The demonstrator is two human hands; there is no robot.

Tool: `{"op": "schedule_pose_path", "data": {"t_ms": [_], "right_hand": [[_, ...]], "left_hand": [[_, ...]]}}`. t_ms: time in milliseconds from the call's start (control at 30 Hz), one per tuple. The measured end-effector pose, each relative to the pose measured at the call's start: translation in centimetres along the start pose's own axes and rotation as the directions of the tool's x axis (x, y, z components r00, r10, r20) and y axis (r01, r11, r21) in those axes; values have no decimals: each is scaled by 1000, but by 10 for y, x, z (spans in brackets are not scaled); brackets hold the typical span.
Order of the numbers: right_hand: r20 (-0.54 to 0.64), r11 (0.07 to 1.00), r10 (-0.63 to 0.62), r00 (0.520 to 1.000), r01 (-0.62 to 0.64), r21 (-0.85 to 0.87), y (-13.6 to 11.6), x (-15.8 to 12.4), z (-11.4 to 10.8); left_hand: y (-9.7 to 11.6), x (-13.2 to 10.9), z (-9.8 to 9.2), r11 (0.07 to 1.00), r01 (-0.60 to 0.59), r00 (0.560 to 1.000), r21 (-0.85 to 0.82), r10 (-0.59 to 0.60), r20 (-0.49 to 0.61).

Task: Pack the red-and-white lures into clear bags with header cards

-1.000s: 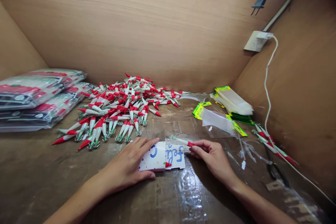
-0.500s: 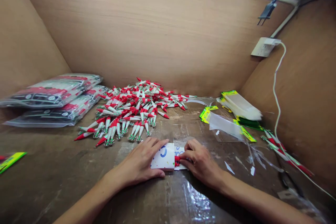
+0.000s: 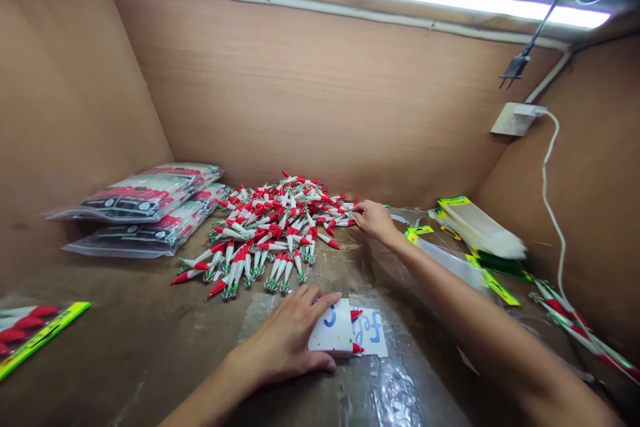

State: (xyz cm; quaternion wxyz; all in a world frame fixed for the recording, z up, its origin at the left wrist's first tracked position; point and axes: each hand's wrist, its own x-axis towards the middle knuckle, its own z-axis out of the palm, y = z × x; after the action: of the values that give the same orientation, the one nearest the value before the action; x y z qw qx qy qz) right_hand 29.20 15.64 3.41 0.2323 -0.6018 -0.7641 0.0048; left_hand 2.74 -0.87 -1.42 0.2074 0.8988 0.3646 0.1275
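Observation:
My left hand [image 3: 300, 330] lies around a small folded white card sleeve [image 3: 333, 330] with a blue letter and coloured dots, thumb along the near edge and fingers over the far side. Red tips of squid jigs [image 3: 357, 347] stick out of its right end, above a white card flap [image 3: 377, 330] with blue lettering. My right hand [image 3: 374, 219] reaches forward to the right edge of a pile of red-and-white squid jigs [image 3: 280, 213]. Its fingertips are pinched at a jig there, which they partly hide.
Stacked plastic packs [image 3: 145, 193] stand at the back left. A packaged set of jigs with a yellow-green header [image 3: 50, 337] lies front left. Clear bags with yellow headers [image 3: 480, 220] lie at right, near loose jigs [image 3: 575, 320] and a white cable [image 3: 555, 200]. A black plug [image 3: 515, 68] hangs above.
My right hand has left the sleeve's open end and moved forward to the pile. My left hand stays on the sleeve. The view has tilted upward, showing more of the lamp.

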Motion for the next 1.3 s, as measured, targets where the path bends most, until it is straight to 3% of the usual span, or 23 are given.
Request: {"op": "schedule_pose_path", "data": {"t_ms": [100,200,400,600,733,900,1067,1200,1300], "right_hand": [[-16,999,35,999,-35,-33,0,35,6],[-4,999,-6,1000,6,-34,-10,58,14],[54,991,-127,990,124,56,-42,84,35],[-33,949,-60,998,68,308,-37,94,31],[-35,836,74,997,-43,546,-19,94,13],[129,594,160,979,-199,779,1,61,-7],[203,419,172,964,-258,870,16,-6,-18],[154,396,230,961,-236,887,26,-73,-19],[-3,533,284,959,-155,832,26,-125,-22]], "left_hand": [[-1,0,1,1000,4,1000,-5,-4,-8],[1,1,-1,1000,6,1000,-11,-6,-6],[3,-1,-3,999,26,1000,-18,-26,0],[1,-2,-1,1000,17,1000,-12,-17,9],[1,-1,-1,1000,14,1000,-20,-14,7],[-1,-1,0,1000,6,1000,-13,-6,-5],[-3,0,2,1000,-5,1000,11,6,-17],[-1,1,0,1000,5,1000,14,-5,-9],[0,1,-3,1000,5,1000,1,-5,0]]}}
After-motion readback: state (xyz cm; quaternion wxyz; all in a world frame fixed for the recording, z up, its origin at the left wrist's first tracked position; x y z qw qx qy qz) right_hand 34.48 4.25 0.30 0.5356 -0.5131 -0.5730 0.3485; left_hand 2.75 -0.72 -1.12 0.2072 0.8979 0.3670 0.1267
